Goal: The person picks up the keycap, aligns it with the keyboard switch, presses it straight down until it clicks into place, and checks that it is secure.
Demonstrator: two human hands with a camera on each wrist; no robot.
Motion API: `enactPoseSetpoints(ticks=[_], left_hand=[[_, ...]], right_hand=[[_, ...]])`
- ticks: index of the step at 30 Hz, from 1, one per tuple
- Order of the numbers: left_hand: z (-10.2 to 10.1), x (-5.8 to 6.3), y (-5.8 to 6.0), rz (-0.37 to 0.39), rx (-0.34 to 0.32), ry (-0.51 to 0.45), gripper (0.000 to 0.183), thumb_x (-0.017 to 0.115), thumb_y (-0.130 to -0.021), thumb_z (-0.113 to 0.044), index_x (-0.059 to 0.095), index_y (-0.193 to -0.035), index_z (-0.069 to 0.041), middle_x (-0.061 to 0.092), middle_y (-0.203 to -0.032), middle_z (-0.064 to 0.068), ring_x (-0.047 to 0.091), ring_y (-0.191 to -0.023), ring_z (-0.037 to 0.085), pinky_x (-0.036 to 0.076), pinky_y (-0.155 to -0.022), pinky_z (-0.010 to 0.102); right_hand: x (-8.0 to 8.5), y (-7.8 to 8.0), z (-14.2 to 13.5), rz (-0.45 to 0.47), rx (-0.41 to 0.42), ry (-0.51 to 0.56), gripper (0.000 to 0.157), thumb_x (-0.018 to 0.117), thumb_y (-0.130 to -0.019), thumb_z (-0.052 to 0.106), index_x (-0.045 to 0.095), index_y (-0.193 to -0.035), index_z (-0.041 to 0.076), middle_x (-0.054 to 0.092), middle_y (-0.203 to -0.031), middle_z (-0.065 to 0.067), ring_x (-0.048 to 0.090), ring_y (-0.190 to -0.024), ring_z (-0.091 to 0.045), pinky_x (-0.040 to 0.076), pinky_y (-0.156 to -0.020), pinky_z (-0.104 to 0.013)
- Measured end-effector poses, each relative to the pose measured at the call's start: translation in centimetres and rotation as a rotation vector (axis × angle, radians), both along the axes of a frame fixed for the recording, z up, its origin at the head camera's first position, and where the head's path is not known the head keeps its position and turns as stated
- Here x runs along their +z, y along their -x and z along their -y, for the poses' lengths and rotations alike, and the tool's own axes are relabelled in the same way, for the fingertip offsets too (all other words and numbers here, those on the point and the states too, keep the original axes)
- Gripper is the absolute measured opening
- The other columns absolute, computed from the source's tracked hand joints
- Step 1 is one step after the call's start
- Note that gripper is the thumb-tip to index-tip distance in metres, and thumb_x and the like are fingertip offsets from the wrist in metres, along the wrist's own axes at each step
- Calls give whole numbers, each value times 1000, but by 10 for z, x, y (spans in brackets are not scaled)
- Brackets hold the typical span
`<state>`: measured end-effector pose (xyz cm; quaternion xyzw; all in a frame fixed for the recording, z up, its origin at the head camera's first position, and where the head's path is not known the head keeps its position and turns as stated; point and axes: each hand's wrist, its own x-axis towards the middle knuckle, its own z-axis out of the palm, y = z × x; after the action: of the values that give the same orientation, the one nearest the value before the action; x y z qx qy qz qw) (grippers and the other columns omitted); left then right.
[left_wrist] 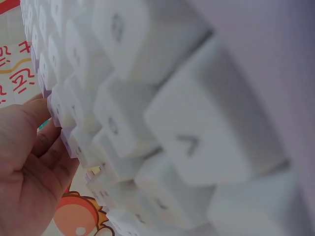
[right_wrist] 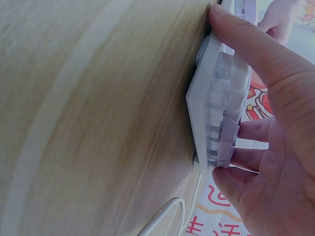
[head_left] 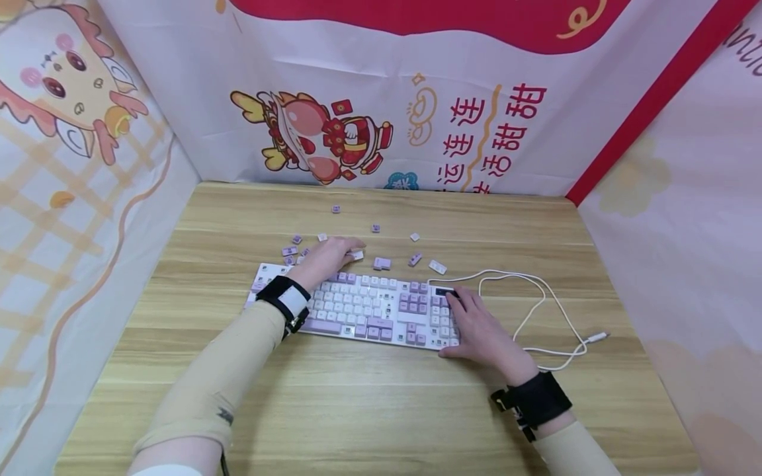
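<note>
Keyboard (head_left: 412, 317), mid-frame, likely stiff, fairly light; we hold by edges. Caps probably light, smooth; pinch sides. Right hand (head_left: 482, 330) grips keyboard's right end; left hand (head_left: 326, 256) among caps, pinching or not we cannot tell. Count: one keyboard, one cable (head_left: 597, 337) at right, at least twelve loose caps (head_left: 437, 266) above keyboard.

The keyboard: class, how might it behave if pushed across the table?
The keyboard would probably slide as one stiff piece, since its body looks straight and flat. Low and wide, it seems unlikely to tip. Pushed forward, it might shove the loose keycaps lying just beyond it.
</note>
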<state>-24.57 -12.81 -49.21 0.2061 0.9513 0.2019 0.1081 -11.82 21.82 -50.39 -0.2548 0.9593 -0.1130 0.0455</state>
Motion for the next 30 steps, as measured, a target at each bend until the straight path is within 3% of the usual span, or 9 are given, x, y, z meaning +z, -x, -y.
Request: enactPoseSetpoints(ticks=[7,13,20,27,30], left_hand=[[0,3,-1,57,-4,-38,36,56,-101,-8,62,-135,-15,62,-139,7,54,-135,27,44,-114,44],[2,4,-4,77,31,-61,31,60,-98,-10,66,-128,-14,63,-129,10,61,-118,26,52,-101,42],[4,5,-7,40,67,-81,29,64,-96,-15,68,-125,-18,58,-127,8,59,-113,24,53,-96,40],[4,8,-9,42,53,-95,25,70,-93,-19,73,-118,-18,61,-114,3,56,-106,20,50,-91,36],[5,8,-8,56,56,-100,32,70,-94,-19,69,-125,-19,61,-117,4,57,-109,21,50,-94,38]], right_hand=[[-2,0,0,-5,3,2,121,90,-61,56,35,-149,-6,33,-155,-30,35,-142,-44,41,-114,-54],[-2,0,1,-2,1,-7,121,89,-62,57,35,-149,-6,33,-155,-30,34,-143,-45,40,-115,-54],[-2,1,1,-1,-1,6,121,89,-61,56,36,-149,-7,33,-154,-30,35,-142,-45,41,-114,-55],[-1,1,1,32,-13,0,121,88,-62,58,34,-150,-5,31,-156,-29,32,-144,-45,41,-114,-55],[0,1,1,36,-11,-6,121,88,-63,58,33,-151,-5,31,-156,-29,32,-144,-44,41,-114,-55]])
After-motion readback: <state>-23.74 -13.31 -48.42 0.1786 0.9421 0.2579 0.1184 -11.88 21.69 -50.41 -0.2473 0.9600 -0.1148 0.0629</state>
